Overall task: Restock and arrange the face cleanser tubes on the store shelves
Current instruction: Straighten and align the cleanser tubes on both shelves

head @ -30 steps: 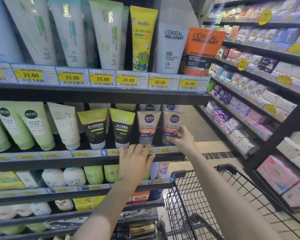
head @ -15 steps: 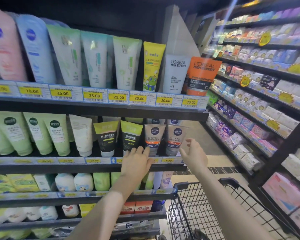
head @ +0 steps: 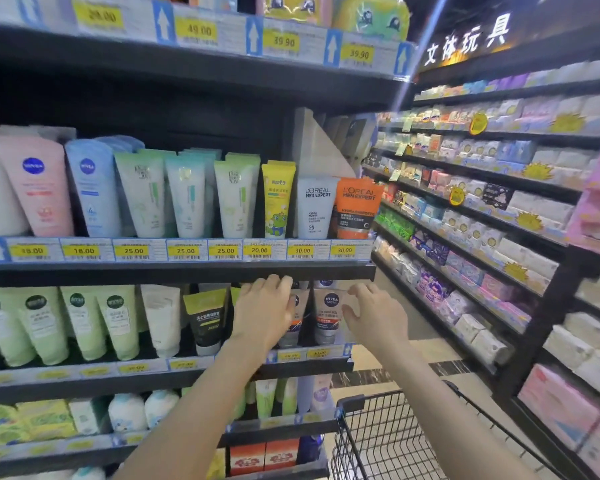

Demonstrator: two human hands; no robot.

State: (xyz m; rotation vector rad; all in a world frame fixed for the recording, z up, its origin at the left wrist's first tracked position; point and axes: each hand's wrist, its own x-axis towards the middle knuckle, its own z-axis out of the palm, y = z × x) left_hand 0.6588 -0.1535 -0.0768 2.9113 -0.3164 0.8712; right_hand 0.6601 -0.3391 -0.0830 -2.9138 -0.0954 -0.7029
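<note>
Two grey-and-tan Nivea Men cleanser tubes stand cap-down at the right end of the middle shelf (head: 153, 374). My left hand (head: 264, 313) is raised in front of the left Nivea tube (head: 297, 329), fingers fairly straight and reaching up to the underside of the shelf above. It also hides most of a black-and-green tube. My right hand (head: 373, 315) hovers just right of the other Nivea tube (head: 329, 313) with loosely curved fingers. Its thumb lies at the tube's edge, and I cannot tell whether it touches. Neither hand holds anything.
A black-and-green men's tube (head: 207, 323) and pale green tubes (head: 84, 323) fill the shelf to the left. Above stand a white L'Oreal tube (head: 317, 209) and an orange one (head: 357, 209). A black wire cart (head: 378, 441) is at lower right, and boxed goods line the aisle shelving (head: 499, 237).
Both hands rose from the shelf's front edge to the height of the Nivea tubes. The left now covers the left tube, the right has closed in on the right tube. My view tilted upward.
</note>
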